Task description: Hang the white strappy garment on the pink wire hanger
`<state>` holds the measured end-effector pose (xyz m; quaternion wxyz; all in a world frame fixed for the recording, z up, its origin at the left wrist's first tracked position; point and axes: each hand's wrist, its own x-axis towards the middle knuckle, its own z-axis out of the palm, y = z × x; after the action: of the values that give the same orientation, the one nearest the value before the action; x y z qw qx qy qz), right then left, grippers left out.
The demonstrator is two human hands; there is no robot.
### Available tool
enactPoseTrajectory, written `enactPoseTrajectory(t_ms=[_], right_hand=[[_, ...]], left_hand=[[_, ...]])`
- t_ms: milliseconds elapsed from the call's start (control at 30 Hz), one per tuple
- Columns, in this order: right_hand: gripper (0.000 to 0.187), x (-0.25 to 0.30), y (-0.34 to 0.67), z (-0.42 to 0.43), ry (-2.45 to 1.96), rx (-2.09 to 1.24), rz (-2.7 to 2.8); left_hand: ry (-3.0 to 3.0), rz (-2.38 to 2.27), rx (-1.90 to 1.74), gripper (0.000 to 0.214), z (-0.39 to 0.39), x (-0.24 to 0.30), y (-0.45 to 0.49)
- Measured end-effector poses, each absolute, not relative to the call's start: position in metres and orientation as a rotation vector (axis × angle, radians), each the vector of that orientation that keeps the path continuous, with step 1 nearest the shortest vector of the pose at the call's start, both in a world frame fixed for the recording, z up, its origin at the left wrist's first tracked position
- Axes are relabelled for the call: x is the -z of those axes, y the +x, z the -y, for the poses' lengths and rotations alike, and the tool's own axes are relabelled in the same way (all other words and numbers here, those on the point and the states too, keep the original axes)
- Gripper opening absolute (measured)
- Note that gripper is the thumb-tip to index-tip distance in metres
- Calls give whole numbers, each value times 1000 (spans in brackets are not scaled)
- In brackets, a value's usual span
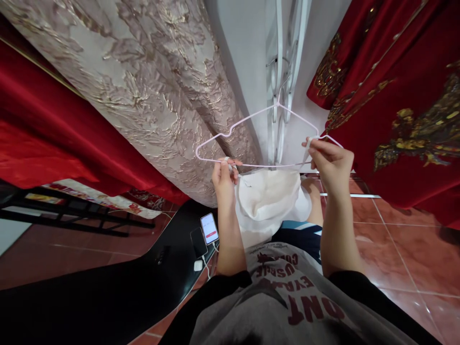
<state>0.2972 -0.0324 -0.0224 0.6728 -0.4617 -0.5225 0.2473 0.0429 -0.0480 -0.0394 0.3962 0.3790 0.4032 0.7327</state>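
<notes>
A thin white wire hanger [251, 125] hangs from a white metal rack [285, 57] in front of me. A small cream-white garment [268, 196] hangs below the hanger's bottom bar. My left hand [223, 178] is closed, pinching the garment's strap at the bar's left side. My right hand [328, 160] is closed, pinching the other white strap at the hanger's right shoulder notch.
A beige embroidered dress [151, 86] hangs at the left, red cloth [46, 129] behind it. A red garment with gold embroidery [398, 105] hangs at the right. A phone [209, 228] on a charging cable lies on a black surface [108, 292]. The floor is red tile [406, 254].
</notes>
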Motion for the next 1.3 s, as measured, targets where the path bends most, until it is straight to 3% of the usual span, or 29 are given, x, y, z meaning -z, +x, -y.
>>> enactPoseTrajectory(t_ms=[267,400,667,900,1067,1167,1300], right_hand=[[43,47,335,-3,-903,-144,716],[30,69,339,17,-846,7,583],[12,49,312,54,-1136,-330,1501],[14,50,309,57,-1099,-363,1564],[13,47,313,59,-1109,-360,1507],[13,45,314,60,-1138,-353,1483],[14,45,312,59,-1146,-304,1491]], left_hand=[[977,-1037,-1796,39,51,35,41],[951,-999,-1764,38,51,37,44],[939,-1006,-1776,35,51,41,46],[952,-1239,-2130,18,50,57,16],[1126,-1324,-2477,23,46,51,-5],[1264,-1300,-2406,18,41,33,-11],[1495,-1261,-2029,15,27,4,-11]])
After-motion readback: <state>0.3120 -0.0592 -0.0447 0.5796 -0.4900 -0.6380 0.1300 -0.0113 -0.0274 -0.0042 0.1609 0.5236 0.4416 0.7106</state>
